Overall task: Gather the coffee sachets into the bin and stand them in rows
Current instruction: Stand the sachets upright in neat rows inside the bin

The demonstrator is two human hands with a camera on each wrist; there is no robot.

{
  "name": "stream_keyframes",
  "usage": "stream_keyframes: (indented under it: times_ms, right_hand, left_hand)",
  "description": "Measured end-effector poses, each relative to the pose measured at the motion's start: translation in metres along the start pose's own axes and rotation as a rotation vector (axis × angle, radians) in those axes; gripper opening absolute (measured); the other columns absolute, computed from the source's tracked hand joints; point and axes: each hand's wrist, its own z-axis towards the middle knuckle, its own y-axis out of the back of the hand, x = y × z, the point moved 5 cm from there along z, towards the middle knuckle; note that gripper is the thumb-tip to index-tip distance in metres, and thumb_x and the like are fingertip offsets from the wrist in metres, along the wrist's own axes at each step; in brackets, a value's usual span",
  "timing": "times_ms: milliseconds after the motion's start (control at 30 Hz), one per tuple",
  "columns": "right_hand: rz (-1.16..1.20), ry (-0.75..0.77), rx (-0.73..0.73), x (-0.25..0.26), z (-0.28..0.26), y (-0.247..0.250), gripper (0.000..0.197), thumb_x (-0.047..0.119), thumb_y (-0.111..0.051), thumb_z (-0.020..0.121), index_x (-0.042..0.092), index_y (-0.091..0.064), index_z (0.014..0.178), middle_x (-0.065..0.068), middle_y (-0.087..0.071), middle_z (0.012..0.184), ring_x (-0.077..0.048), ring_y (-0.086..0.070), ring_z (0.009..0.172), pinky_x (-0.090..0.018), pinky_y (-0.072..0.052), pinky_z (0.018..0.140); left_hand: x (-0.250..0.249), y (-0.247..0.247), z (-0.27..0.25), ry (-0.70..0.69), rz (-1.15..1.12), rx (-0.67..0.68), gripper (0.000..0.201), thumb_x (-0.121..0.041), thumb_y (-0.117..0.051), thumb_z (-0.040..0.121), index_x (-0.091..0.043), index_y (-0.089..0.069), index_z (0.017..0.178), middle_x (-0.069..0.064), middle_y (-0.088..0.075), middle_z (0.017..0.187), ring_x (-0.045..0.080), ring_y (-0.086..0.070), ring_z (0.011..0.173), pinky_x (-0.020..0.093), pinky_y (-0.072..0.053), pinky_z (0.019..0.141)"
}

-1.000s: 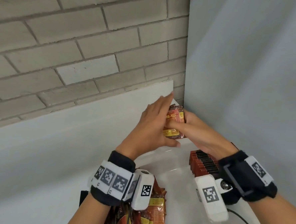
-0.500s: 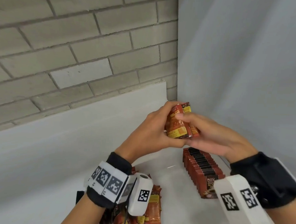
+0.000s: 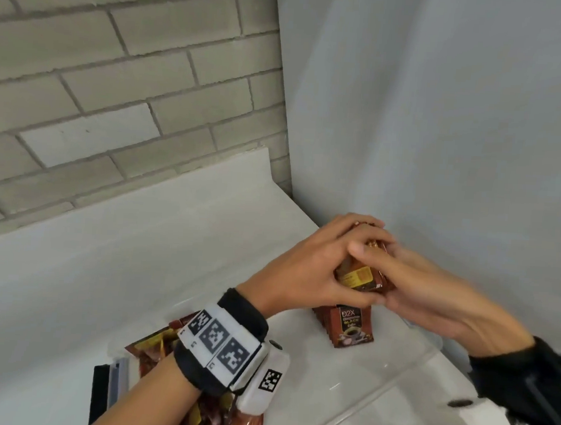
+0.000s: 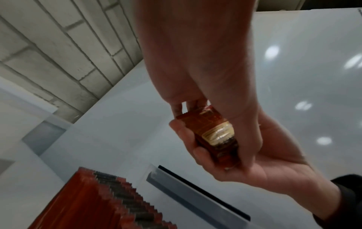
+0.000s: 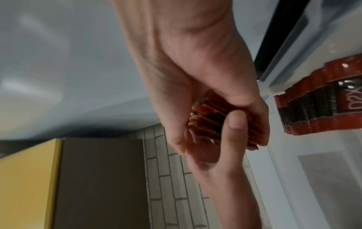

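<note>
Both hands hold one small stack of red-brown coffee sachets [image 3: 360,278] in the air, near the far right corner. My left hand [image 3: 312,263] wraps it from the left, and my right hand [image 3: 409,282] cups it from the right with the thumb laid over the top. The same stack of sachets [image 4: 215,134] shows between the fingers in the left wrist view, and its sachet edges [image 5: 207,122] in the right wrist view. Directly below stands a row of upright sachets [image 3: 348,325] inside the clear bin [image 3: 394,377].
A loose heap of sachets [image 3: 165,353] lies at the bin's left end under my left wrist. Beside it is a black and grey object [image 3: 107,389]. The brick wall [image 3: 116,87] rises behind, a grey panel [image 3: 442,123] on the right.
Both hands have come down and to the right with the stack, now just above the standing row. They have closed more tightly round it, and the right thumb now lies across the top.
</note>
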Motion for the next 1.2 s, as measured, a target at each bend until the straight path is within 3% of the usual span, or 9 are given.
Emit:
stream_keyframes:
  times_ms: [100, 300, 400, 467, 567, 700, 867, 1000, 1200]
  right_hand:
    - [0.116, -0.028, -0.024, -0.005, -0.006, 0.007, 0.016, 0.006, -0.054, 0.086, 0.0, -0.061, 0.098, -0.013, -0.072, 0.085, -0.016, -0.071, 0.081, -0.022, -0.055, 0.064]
    - [0.142, -0.054, -0.058, -0.014, -0.011, 0.018, 0.023, 0.001, -0.061, 0.072, -0.001, -0.069, 0.093, -0.021, -0.072, 0.094, -0.024, -0.072, 0.081, -0.028, -0.058, 0.066]
    - [0.201, -0.044, -0.076, -0.016, -0.011, 0.025, 0.03, 0.007, -0.08, 0.061, 0.002, -0.075, 0.091, -0.023, -0.07, 0.103, -0.027, -0.072, 0.087, -0.029, -0.058, 0.068]
    - [0.236, -0.046, -0.052, -0.017, -0.01, 0.029, 0.056, 0.016, -0.094, 0.046, 0.001, -0.075, 0.096, -0.024, -0.069, 0.108, -0.029, -0.071, 0.093, -0.031, -0.058, 0.071]
    - [0.268, -0.054, -0.021, -0.019, -0.009, 0.031, 0.064, 0.016, -0.097, 0.039, 0.002, -0.075, 0.098, -0.023, -0.068, 0.11, -0.03, -0.071, 0.094, -0.031, -0.058, 0.072]
    - [0.318, -0.068, 0.01, -0.02, -0.008, 0.028, 0.058, 0.009, -0.093, 0.044, 0.003, -0.075, 0.099, -0.024, -0.067, 0.114, -0.032, -0.069, 0.098, -0.033, -0.059, 0.074]
    - [0.282, -0.058, -0.004, -0.02, -0.006, 0.021, 0.034, 0.001, -0.07, 0.059, 0.008, -0.078, 0.091, -0.019, -0.07, 0.107, -0.028, -0.071, 0.092, -0.029, -0.058, 0.068]
    - [0.31, -0.051, -0.009, -0.022, -0.004, 0.02, 0.036, 0.003, -0.074, 0.058, 0.007, -0.077, 0.094, -0.02, -0.07, 0.108, -0.029, -0.071, 0.094, -0.031, -0.058, 0.07]
    - [0.348, 0.072, -0.056, -0.019, -0.002, 0.024, 0.076, 0.045, -0.094, 0.037, 0.006, -0.075, 0.099, -0.018, -0.068, 0.114, -0.025, -0.068, 0.103, -0.03, -0.058, 0.076]
  left_hand:
    - [-0.002, -0.006, 0.002, 0.004, -0.008, 0.055, 0.075, -0.021, -0.085, 0.072, -0.009, -0.048, 0.137, 0.005, -0.05, 0.13, 0.011, -0.048, 0.122, 0.022, -0.038, 0.104]
    - [0.008, -0.008, -0.004, 0.188, -0.222, 0.179, 0.118, -0.025, -0.09, 0.062, -0.042, -0.013, 0.149, -0.002, -0.04, 0.147, 0.002, -0.041, 0.133, 0.025, -0.038, 0.109]
    - [0.017, 0.006, -0.008, 0.252, -0.276, 0.109, 0.101, -0.028, -0.085, 0.07, -0.042, -0.02, 0.147, -0.007, -0.042, 0.147, -0.002, -0.038, 0.134, 0.026, -0.035, 0.112]
    - [0.022, 0.018, -0.012, 0.266, -0.286, 0.039, 0.07, -0.031, -0.071, 0.085, -0.039, -0.031, 0.142, -0.009, -0.05, 0.139, -0.001, -0.044, 0.13, 0.024, -0.037, 0.11]
    - [0.026, 0.033, -0.017, 0.25, -0.345, -0.014, 0.035, -0.024, -0.047, 0.099, -0.026, -0.048, 0.134, -0.007, -0.06, 0.13, 0.006, -0.052, 0.124, 0.028, -0.043, 0.105]
    - [0.026, 0.036, -0.02, 0.227, -0.431, 0.029, 0.034, -0.001, -0.045, 0.099, -0.015, -0.056, 0.128, -0.004, -0.064, 0.124, 0.01, -0.056, 0.122, 0.022, -0.046, 0.097]
    - [0.025, 0.032, -0.018, 0.195, -0.486, 0.103, 0.027, -0.001, -0.061, 0.089, -0.009, -0.068, 0.114, 0.009, -0.06, 0.121, 0.024, -0.055, 0.12, 0.035, -0.05, 0.097]
    - [0.024, 0.034, -0.016, 0.162, -0.409, 0.06, 0.023, -0.002, -0.069, 0.083, -0.01, -0.07, 0.104, 0.01, -0.057, 0.115, 0.015, -0.056, 0.113, 0.027, -0.049, 0.092]
    - [0.029, 0.038, -0.018, 0.323, -0.534, -0.129, 0.015, -0.017, -0.072, 0.078, -0.006, -0.071, 0.088, 0.01, -0.07, 0.092, 0.02, -0.066, 0.09, 0.034, -0.054, 0.086]
